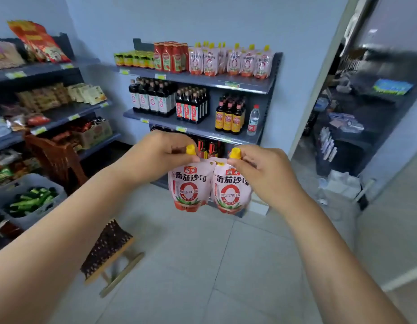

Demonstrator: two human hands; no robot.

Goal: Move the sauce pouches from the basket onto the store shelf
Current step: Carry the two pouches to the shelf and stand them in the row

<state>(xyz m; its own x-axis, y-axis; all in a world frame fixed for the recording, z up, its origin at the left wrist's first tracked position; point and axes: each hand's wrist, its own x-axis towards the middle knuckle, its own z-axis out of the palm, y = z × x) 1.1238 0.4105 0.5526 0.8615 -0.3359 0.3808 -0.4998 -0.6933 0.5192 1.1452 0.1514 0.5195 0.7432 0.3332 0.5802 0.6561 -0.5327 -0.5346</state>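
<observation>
My left hand (156, 157) pinches the yellow-capped top of one pink tomato sauce pouch (188, 188). My right hand (263, 174) pinches the top of a second matching pouch (232, 191). Both pouches hang side by side, upright, in front of the store shelf's lower levels. On the top shelf (247, 83), at the right, stand several identical pouches (231, 60) in rows. No basket with pouches is clearly in view.
Red ketchup bottles (171, 57) and small green jars (133, 58) fill the top shelf's left part. Dark sauce bottles (153, 97) sit one level down. A second shelf unit with snacks (50, 99) stands left, a brown crate (54, 160), a grey bin of vegetables (32, 199), a wooden stool (109, 251) below.
</observation>
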